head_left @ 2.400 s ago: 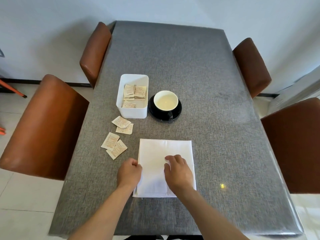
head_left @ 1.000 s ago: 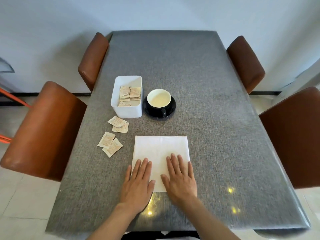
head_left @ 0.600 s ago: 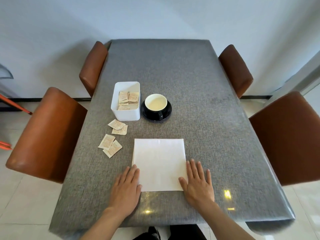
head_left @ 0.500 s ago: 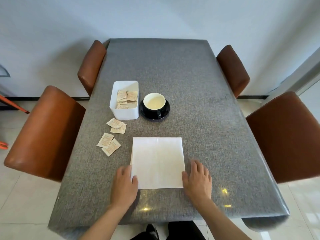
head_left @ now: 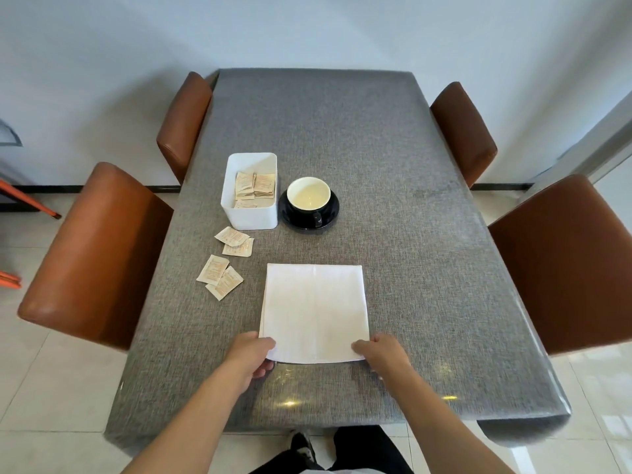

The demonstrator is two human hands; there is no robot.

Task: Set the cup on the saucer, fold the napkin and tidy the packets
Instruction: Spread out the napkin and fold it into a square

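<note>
Head view recorded your left hand [head_left: 251,354] pinching the near left corner of the napkin [head_left: 314,311], thumb on top and fingers curled beneath. Your right hand [head_left: 381,350] pinched the near right corner in like manner. That near edge was raised slightly off the table [head_left: 427,234]; the remainder of the square white cloth lay flat, extending away from your fingers. Beyond it, the cup [head_left: 308,196], black outside and cream inside, sat on the black saucer [head_left: 330,217], just beside the white rectangular box [head_left: 249,213] containing packets. Four loose packets [head_left: 225,265], flat tan paper squares, lay on the grey woven tablecloth left of the napkin. Brown padded chairs [head_left: 92,254] stood alongside.
</note>
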